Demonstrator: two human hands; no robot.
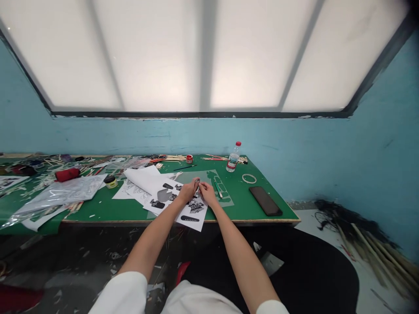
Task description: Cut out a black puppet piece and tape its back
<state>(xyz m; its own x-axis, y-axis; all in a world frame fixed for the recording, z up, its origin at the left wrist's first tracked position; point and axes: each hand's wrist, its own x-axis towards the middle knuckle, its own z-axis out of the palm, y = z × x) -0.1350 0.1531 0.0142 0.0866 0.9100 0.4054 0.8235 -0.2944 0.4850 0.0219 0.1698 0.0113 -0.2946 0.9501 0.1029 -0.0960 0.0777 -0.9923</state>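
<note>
The white paper sheet with black printed pictures (193,214) lies on the green table top (242,211), just under and on the near side of our two hands, and its near edge sticks out past the table. Our left hand (189,191) and our right hand (206,192) meet above its far part. The fingers of both hands are bent and their tips are close together, with only a tiny gap. We cannot tell if they pinch something small, because it is too little to see well.

A grey, flat piece with a curvy edge (163,195) lies on the left part of the sheet. To the right of our right hand, near it, is a thin green and white cutter (218,190) on a see-through flat sheet (227,199). Farther right we see a black, flat phone (266,201) and a thin, pale ring (249,179). On the far side stands a clear plastic bottle with a red cap (233,159).
</note>
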